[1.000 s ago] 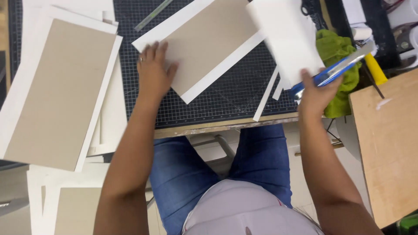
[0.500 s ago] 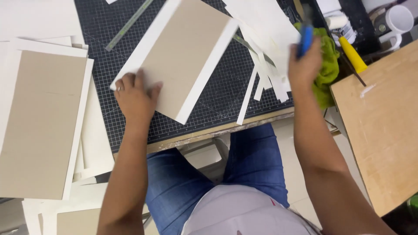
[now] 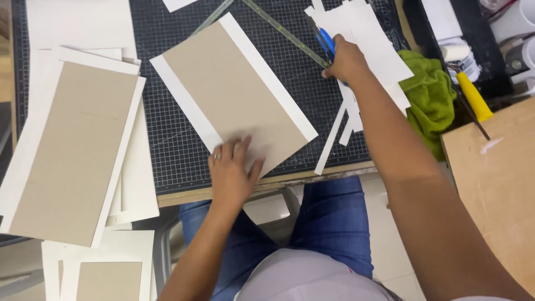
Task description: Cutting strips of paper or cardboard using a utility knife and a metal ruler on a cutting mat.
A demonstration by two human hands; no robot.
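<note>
A grey-brown cardboard panel [image 3: 234, 95] lies glued on a larger white sheet, tilted across the dark gridded cutting mat [image 3: 167, 150]. My left hand [image 3: 233, 173] presses flat on the panel's near corner, fingers spread. My right hand [image 3: 345, 58] reaches over the mat's far right side and grips a blue-handled cutting tool [image 3: 324, 40], its tip hidden by the hand. A metal ruler [image 3: 284, 32] runs diagonally just left of that hand. White paper strips [image 3: 368, 39] lie under and beside the right hand.
Stacked cardboard-on-white panels [image 3: 72, 150] cover the left side, more below [image 3: 108, 278]. A green cloth [image 3: 432, 97], a yellow-handled roller [image 3: 473, 95] and white cups sit at the right. A brown board [image 3: 496, 178] lies at the right edge. My legs in blue jeans are under the table.
My left hand slid down to the panel's near corner as the panel turned on the mat. My right hand moved from the right edge leftward onto the mat with the blue tool.
</note>
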